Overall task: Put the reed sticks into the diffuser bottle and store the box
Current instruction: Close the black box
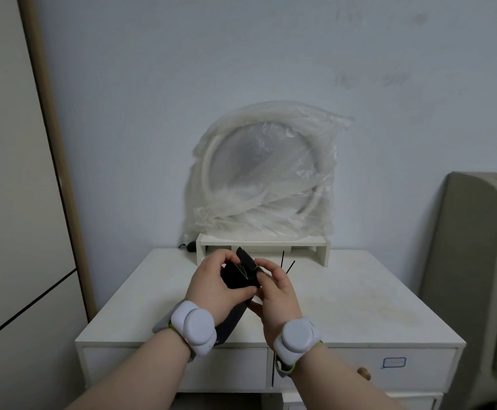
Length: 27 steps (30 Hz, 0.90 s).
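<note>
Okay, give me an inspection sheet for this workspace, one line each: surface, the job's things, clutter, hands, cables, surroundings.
Surface: white desk, bare top, drawers along the front.
Job's things: black box held above the desk, flap open at its top; thin black reed sticks stand behind the right hand; bottle hidden.
Clutter: coiled hose in a plastic bag on a small white shelf at the wall.
Hands: left hand and right hand both grip the box; a grey band on each wrist.
Cables: dark cord end left of the shelf.
Surroundings: pale wall, cabinet panel on the left, padded chair on the right.
</note>
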Motion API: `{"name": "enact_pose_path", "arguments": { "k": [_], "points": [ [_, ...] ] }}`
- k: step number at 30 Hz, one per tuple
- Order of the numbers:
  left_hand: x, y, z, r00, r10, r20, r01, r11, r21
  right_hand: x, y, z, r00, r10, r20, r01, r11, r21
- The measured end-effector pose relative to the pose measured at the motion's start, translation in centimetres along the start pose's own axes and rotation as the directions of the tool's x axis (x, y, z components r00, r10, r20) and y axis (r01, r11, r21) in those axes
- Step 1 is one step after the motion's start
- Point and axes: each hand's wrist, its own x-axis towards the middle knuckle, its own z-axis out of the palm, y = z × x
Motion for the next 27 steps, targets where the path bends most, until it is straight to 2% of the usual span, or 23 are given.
{"name": "enact_pose_path", "arguments": {
  "k": [18,27],
  "points": [
    [0.2,0.0,0.3,0.995,0.051,0.087,-0.05,0.999,-0.013,0.5,0.1,-0.4,0.997,0.047,-0.064,-0.048,0.999,-0.002],
    [0.5,-0.5,0.7,0.996,0.048,0.069,-0.048,0.999,0.002,0.5,0.0,-0.3,0.996,0.083,-0.046,-0.083,0.997,-0.005]
  ]
}}
